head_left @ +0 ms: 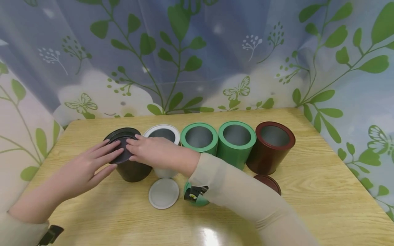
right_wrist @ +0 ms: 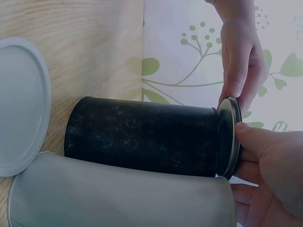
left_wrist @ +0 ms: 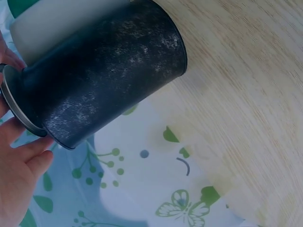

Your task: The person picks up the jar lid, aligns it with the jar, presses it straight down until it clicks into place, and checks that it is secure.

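A black lid (head_left: pixel 122 155) lies slightly tilted and off-centre over the mouth of the black can (head_left: pixel 133 172), its near side overhanging the rim. My left hand (head_left: pixel 87 167) holds the lid's left side, fingers stretched over the top and thumb at the near edge. From the right, my right hand (head_left: pixel 154 150) grips the lid's other side. In the right wrist view, both thumbs press at the edge of the lid (right_wrist: pixel 229 137), which stands a little proud of the can (right_wrist: pixel 142 135). The left wrist view shows the lid (left_wrist: pixel 21 109) not flush with the can.
Right of the black can stand a white can (head_left: pixel 164 172), two green cans (head_left: pixel 200 136) (head_left: pixel 235 150) and a dark red can (head_left: pixel 267 157), all uncovered. A white lid (head_left: pixel 163 193), green lid (head_left: pixel 200 201) and partly hidden red lid (head_left: pixel 269 182) lie on the wooden table (head_left: pixel 320 191).
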A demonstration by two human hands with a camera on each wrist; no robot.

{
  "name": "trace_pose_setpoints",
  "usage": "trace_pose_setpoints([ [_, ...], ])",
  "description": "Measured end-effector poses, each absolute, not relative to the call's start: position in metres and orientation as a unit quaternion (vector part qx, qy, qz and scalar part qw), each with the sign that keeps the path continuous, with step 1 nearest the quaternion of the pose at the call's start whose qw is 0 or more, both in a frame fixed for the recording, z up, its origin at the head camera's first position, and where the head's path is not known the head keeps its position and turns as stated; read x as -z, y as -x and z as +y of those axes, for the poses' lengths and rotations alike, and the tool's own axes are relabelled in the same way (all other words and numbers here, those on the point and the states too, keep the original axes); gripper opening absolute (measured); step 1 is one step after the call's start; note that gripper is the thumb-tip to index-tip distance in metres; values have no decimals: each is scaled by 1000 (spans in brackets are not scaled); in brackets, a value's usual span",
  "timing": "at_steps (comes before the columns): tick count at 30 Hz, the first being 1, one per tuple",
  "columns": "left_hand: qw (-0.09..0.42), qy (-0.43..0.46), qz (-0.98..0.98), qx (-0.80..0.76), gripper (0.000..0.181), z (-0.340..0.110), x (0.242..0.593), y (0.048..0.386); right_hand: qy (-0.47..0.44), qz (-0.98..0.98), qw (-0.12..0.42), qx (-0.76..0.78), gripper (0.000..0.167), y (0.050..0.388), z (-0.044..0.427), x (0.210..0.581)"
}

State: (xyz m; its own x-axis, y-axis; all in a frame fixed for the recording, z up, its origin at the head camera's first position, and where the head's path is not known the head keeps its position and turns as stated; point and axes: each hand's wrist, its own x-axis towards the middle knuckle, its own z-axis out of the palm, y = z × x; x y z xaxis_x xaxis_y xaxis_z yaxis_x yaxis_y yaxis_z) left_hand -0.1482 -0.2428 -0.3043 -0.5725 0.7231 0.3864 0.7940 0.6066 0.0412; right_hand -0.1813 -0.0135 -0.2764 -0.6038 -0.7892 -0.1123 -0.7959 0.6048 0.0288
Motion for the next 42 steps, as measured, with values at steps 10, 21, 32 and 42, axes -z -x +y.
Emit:
trace_pose_setpoints([
  [10, 152, 428, -885, 101, 47, -242, 304, 159, 432, 899, 68, -34, 50, 191, -17, 278],
  [21, 122, 415, -898, 82, 46, -245, 304, 166, 423, 902, 69, -45, 50, 197, -23, 282],
  [32, 122, 413, -900, 70, 44, -249, 305, 169, 423, 901, 56, -84, 50, 197, -29, 281],
  [42, 127, 410, -902, 57, 46, -249, 307, 171, 411, 906, 56, -87, 51, 196, -31, 281],
])
